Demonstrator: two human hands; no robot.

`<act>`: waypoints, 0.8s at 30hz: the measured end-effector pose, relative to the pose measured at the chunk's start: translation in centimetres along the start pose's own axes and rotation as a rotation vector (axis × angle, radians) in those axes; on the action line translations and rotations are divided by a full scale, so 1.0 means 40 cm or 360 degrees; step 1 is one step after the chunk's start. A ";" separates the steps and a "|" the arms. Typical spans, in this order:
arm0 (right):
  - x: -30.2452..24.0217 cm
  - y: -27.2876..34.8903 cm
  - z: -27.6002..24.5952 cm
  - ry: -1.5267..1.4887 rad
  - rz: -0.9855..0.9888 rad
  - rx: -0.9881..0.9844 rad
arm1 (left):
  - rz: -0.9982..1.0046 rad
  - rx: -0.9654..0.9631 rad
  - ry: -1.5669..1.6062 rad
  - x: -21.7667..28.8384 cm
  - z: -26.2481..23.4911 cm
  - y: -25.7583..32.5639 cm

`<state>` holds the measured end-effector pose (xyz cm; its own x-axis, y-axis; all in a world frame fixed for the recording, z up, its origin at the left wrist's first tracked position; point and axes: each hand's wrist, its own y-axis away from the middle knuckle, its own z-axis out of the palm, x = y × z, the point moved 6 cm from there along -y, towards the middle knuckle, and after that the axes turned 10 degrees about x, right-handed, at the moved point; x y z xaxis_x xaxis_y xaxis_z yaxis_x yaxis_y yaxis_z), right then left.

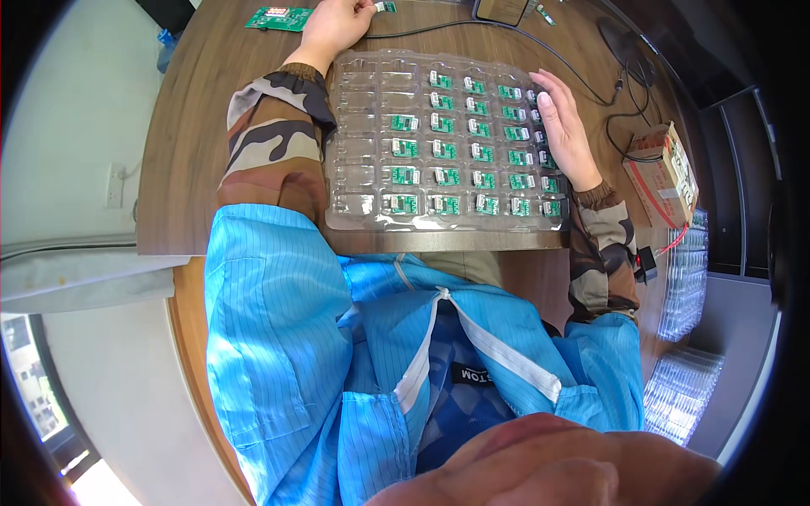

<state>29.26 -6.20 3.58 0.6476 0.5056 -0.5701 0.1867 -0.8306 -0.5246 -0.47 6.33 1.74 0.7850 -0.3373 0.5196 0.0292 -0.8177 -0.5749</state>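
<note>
At the far side of the table, my left hand (336,27) is closed, its thumb and fingers pinching the end of a small green circuit board (386,7). A larger green circuit board (278,18) with a lit red display lies just left of that hand. In front of me rests a clear plastic tray (359,152) whose pockets hold several small green boards with white connectors. Its left column and the far pockets of its second column hold no boards. My right hand (564,126) lies over the tray's right edge, fingers stretched out, covering part of the last column.
A black cable (447,27) runs across the table's far side to a dark round stand (624,51). Another small board (546,15) lies at the far right. At right are a cardboard box (662,173) and stacked clear trays (683,388) beyond the table.
</note>
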 end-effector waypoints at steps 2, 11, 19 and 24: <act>-0.003 -0.001 -0.001 0.0012 -0.0004 0.0003 | 0.0016 0.0011 0.0024 -0.009 0.006 -0.002; -0.002 0.008 -0.015 -0.0105 0.0046 0.0075 | 0.0063 0.0053 0.0129 0.035 -0.021 0.014; 0.000 0.007 -0.021 -0.0161 0.0108 0.0082 | 0.0023 0.0030 0.0131 0.044 -0.029 0.014; 0.008 0.008 -0.017 -0.0161 0.0123 0.0061 | -0.0029 -0.0002 0.0174 0.050 -0.027 0.013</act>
<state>30.03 -6.47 3.63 0.5809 0.4629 -0.6695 0.1095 -0.8595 -0.4992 0.44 4.73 3.18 0.7121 -0.3715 0.5958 0.0419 -0.8246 -0.5642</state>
